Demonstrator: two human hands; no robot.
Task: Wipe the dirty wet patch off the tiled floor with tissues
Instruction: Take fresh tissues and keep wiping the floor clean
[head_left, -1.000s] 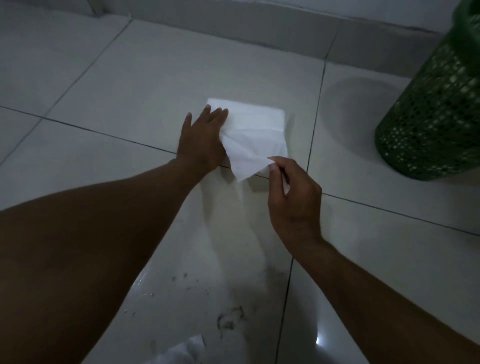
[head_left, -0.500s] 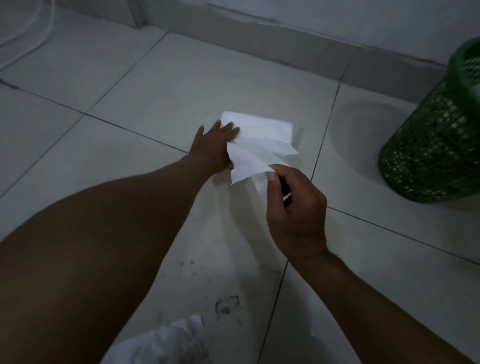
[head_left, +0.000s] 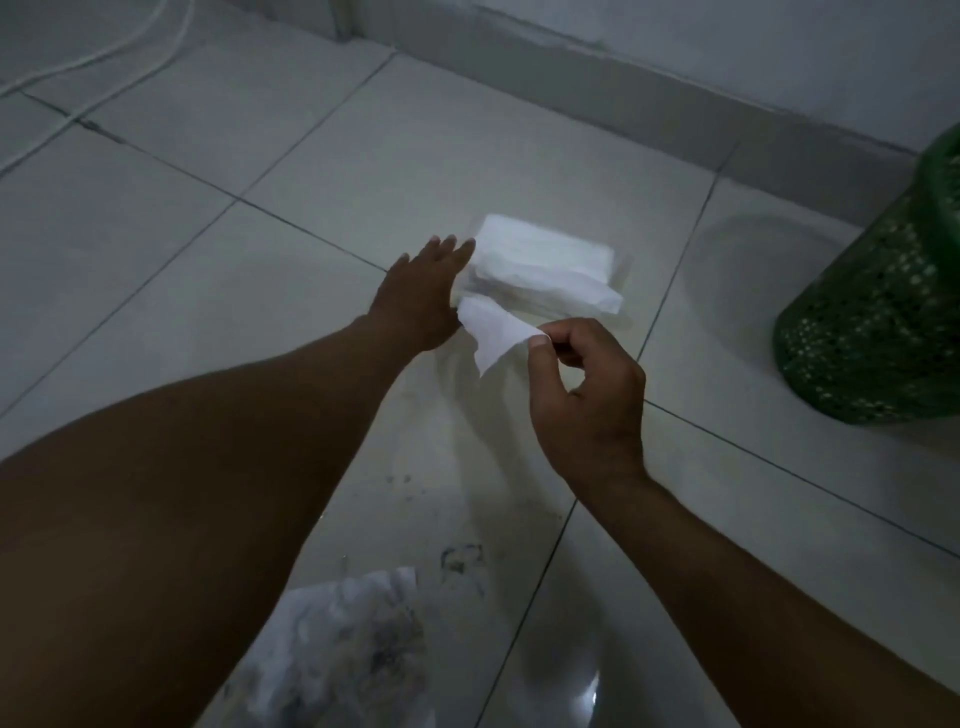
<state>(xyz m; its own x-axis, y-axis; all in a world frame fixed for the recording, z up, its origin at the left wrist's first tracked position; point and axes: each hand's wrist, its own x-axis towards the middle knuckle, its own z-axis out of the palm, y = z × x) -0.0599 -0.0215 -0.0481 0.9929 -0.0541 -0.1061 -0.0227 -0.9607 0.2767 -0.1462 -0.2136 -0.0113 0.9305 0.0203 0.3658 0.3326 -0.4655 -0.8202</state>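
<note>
Done: crumpled, dirt-stained white tissue (head_left: 343, 644) lies near.
Left: dark smears (head_left: 460, 558) on tiled floor (head_left: 519, 166).
Hands: left hand (head_left: 421, 296) spread flat, steadying white tissue stack (head_left: 540, 270); right hand (head_left: 582, 400) pinching fresh white sheet (head_left: 493, 332).

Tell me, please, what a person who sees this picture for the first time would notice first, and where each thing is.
The eye goes first to the white tissue stack on the floor tiles at centre, where the left hand lies flat against its edge and the right hand pinches one tissue lifted from it. Next comes the green mesh bin at the right edge. Near the bottom lie a crumpled, soiled tissue and dark smudges on the shiny tile.
</note>
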